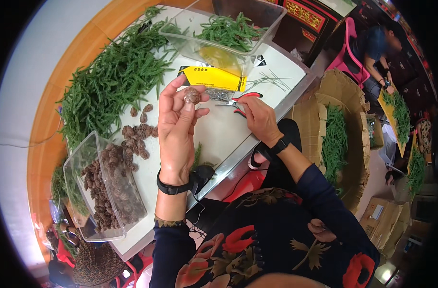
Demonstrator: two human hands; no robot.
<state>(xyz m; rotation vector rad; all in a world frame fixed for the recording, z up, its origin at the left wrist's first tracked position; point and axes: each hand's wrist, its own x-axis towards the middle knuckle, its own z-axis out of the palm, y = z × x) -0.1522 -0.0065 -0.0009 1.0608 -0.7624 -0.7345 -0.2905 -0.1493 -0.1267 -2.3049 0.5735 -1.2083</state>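
two bare hands hover over a white table in the head view: the left hand, forearm upright and fingers raised, pinches a brown pine cone between thumb and fingertips, while the right hand, angled in, grips red-handled pliers with handles spread, tips pointing left.

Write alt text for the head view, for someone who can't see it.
The left hand holds up a brown pinecone while the right hand grips red-handled pliers, above a white table with piled green sprigs and a clear bin of loose pinecones.
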